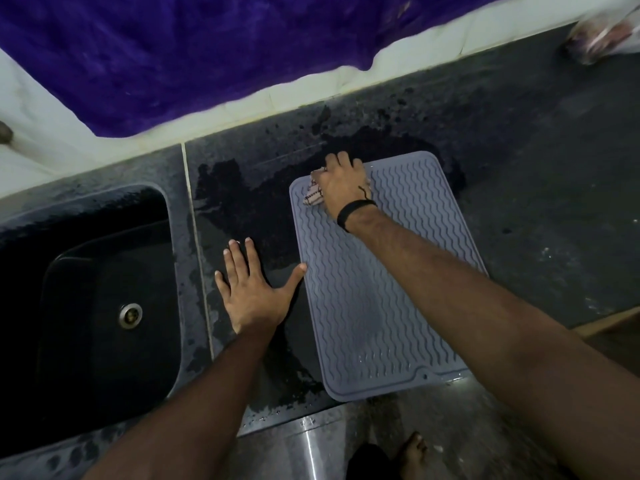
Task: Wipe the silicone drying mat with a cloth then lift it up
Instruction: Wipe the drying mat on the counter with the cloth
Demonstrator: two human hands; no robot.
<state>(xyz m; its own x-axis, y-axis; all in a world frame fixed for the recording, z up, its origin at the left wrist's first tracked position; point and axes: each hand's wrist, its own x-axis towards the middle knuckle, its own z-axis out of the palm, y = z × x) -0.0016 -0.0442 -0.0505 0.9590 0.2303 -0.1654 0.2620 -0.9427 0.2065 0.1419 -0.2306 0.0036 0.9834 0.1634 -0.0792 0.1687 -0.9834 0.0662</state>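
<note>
Head view is all we have, and it looks down on a dark wet countertop (519, 161) where the silicone drying mat (374, 306) lies flat, its near short edge close to the counter's front lip. Our right hand (343, 185) is at the mat's far left corner, fingers curled over a bunched striped cloth (313, 195) and pressing it onto the ribbed surface; a black band sits on that wrist. Our left hand (252, 289) lies flat on the counter just left of the mat, fingers spread and straight, holding nothing, with the thumb tip touching the mat's left long edge. The mat's long axis runs away from us and leans slightly left, so most of its length lies under and behind the right forearm, between the cloth and our body. We judge the wiping is still in hand, and the stroke that suits is a pull of the cloth back along that long axis toward the near edge. For the lift, the left hand is nearer a free edge, while the right must first be done with the cloth. A black sink (104, 306) sits well to the left, apart from the mat. Purple fabric (207, 57) hangs along the wall behind. Nothing stands on the mat itself.
</note>
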